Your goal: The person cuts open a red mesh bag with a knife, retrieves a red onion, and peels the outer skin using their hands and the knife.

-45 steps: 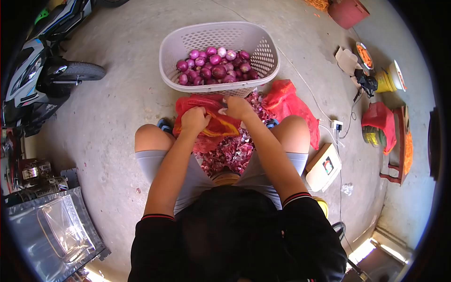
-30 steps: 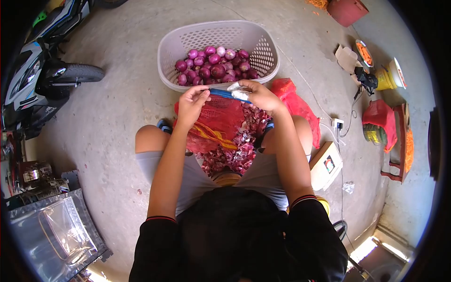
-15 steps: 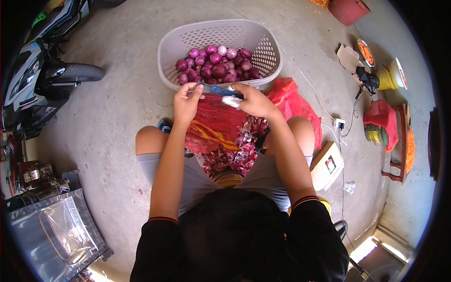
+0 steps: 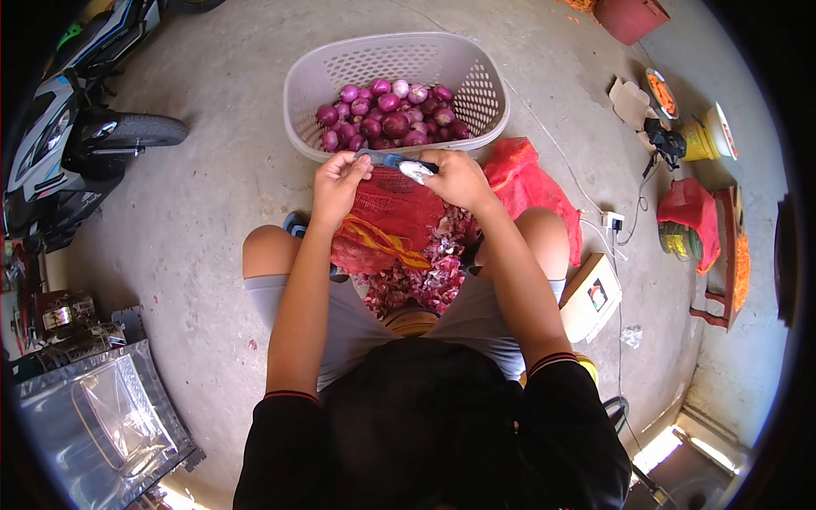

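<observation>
Blue tool (image 4: 393,160), partly hidden, is clamped in the right hand (image 4: 459,178) and pinched by the left hand (image 4: 337,184).

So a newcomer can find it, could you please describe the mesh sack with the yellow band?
Just below the large grey plastic basket lies a red mesh sack. Its yellow band sets it apart from the second red sack at right.

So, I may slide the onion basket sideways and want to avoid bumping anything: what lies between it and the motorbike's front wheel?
Between the basket and the front wheel, the head view shows only bare concrete floor.
</observation>
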### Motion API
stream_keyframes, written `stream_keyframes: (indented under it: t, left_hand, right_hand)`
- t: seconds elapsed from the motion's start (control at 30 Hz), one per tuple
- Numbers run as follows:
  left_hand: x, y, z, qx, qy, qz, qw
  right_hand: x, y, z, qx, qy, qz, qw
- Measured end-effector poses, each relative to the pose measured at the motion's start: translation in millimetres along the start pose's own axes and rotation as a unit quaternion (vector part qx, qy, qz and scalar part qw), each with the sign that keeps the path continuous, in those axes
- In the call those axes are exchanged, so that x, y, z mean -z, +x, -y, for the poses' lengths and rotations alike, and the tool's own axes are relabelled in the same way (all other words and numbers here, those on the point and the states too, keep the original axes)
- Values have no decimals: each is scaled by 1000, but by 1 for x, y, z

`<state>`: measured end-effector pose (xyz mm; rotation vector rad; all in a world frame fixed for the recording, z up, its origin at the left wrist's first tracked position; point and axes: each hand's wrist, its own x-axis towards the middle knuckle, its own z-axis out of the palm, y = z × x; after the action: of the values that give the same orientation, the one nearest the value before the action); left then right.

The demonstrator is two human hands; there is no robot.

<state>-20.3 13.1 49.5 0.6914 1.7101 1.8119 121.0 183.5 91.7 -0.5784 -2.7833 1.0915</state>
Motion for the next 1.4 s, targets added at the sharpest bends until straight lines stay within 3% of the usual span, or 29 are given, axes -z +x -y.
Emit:
stream_keyframes:
  t: [0.33, 0.53, 0.6, 0.63, 0.7, 0.73, 0.8, 0.87, 0.9, 0.93, 1.0, 1.03, 1.13, 1.23, 1.4]
  left_hand:
    - [-3, 2, -5, 43, -12, 14, 999]
    - [-2, 3, 8, 31, -17, 38, 999]
    - [-4, 1, 12, 17, 13, 72, 997]
    - [-2, 1, 11, 65, 51, 102, 991]
    - [8, -3, 5, 161, 126, 164, 965]
    - [12, -6, 8, 200, 181, 234, 934]
    - [17, -12, 22, 269, 283, 364, 845]
    - [12, -15, 45, 187, 437, 378, 795]
    - [12, -16, 55, 145, 510, 380, 758]
    - [13, -15, 62, 86, 529, 312, 784]
    - [12, -7, 68, -33, 552, 169, 816]
    - [12, -1, 67, -58, 552, 145, 819]
    - [9, 0, 66, -26, 589, 165, 791]
    - [-3, -1, 55, 155, 679, 210, 686]
    - [-3, -4, 75, 153, 682, 161, 697]
  right_hand:
    - [-7, -2, -7, 67, 59, 23, 996]
    - [-14, 1, -8, 46, 125, 25, 991]
    - [-9, -1, 1, -13, 125, 82, 989]
    - [-6, -2, 7, -42, 125, 110, 985]
    - [-18, 1, -3, 4, 102, 76, 992]
    - [-21, 2, -7, 27, 89, 58, 994]
    - [-13, 0, -7, -14, 95, 75, 993]
    - [-6, 0, -2, -65, 107, 112, 986]
    - [-4, 0, -2, -97, 117, 139, 979]
    - [-3, 1, -2, -128, 127, 165, 970]
    - [-6, -1, 0, -88, 85, 158, 980]
    - [-7, -1, -2, -66, 81, 158, 982]
    - [-8, -4, -8, 6, 108, 168, 980]
    - [-7, -3, -13, 43, 131, 209, 968]
    - [-12, -5, -13, -43, 292, 180, 938]
